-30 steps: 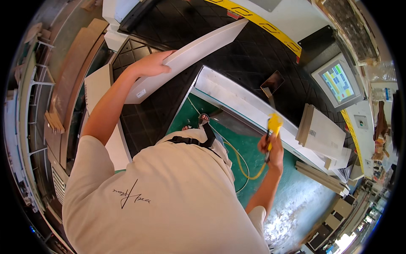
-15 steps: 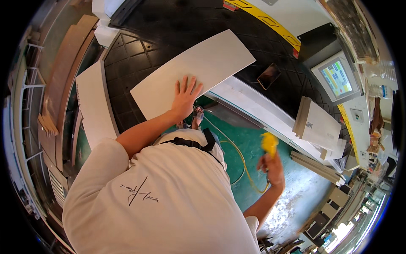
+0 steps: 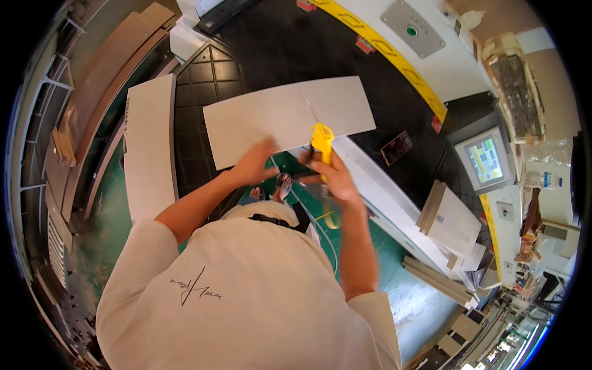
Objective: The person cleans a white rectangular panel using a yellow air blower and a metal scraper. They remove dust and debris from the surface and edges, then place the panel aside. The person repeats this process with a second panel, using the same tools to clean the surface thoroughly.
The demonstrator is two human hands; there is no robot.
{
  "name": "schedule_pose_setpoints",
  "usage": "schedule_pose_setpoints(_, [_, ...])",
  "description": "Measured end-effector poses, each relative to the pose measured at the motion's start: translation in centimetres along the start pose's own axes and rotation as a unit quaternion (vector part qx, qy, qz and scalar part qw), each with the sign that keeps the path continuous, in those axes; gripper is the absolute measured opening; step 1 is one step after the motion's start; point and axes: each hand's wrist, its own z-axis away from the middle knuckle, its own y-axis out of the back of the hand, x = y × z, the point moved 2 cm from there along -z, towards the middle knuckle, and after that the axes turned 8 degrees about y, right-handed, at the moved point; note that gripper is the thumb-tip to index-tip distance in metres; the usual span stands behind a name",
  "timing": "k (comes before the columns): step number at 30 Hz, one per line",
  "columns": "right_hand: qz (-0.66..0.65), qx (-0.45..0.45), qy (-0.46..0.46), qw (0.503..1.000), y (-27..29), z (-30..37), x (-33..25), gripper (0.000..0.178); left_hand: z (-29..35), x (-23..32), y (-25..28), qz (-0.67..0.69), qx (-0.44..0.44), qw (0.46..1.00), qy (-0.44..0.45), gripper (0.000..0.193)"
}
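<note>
A pale flat panel (image 3: 259, 120) lies on the black ribbed tabletop in front of me. My right hand (image 3: 338, 179) is closed round a yellow air blow gun (image 3: 321, 139), whose thin nozzle points away over the panel's right half. A yellow hose (image 3: 333, 217) hangs below that hand. My left hand (image 3: 254, 163) is by the panel's near edge, left of the blow gun. Motion smears its fingers, so I cannot tell whether they are open or touch the panel.
Another pale panel (image 3: 150, 148) stands at the left. On the black table (image 3: 271, 43) lies a phone (image 3: 396, 148). A control screen (image 3: 484, 161) is at the right, above stacked boards (image 3: 449, 219). Yellow edging (image 3: 376, 52) borders the machine. The floor (image 3: 394, 265) is green.
My right hand has brought the blow gun up and left, from over the floor to the panel. My left hand has drawn back from the panel's surface to its near edge. The panel appears turned.
</note>
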Motion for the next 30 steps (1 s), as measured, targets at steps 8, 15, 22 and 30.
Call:
schedule_pose_setpoints(8, [0.455,-0.087,0.296,0.835,-5.7,-4.0,-9.4,0.035,7.9,3.5,4.4,0.613,0.112,0.769,0.146,0.04])
schedule_pose_setpoints(15, [0.76,0.351,0.409,0.365,10.9,-6.2,-32.5,0.04,13.4,-4.7,2.1,0.58,0.227,0.755,0.202,0.036])
schedule_pose_setpoints(22, [0.869,0.313,0.324,0.206,17.5,-10.6,-37.8,0.045,13.0,-8.8,0.6,0.504,0.367,0.717,0.311,0.035])
schedule_pose_setpoints(30, [0.5,0.23,0.332,0.766,10.7,-12.0,-18.1,0.01,13.9,-8.3,0.4,0.566,0.258,0.644,0.445,0.021])
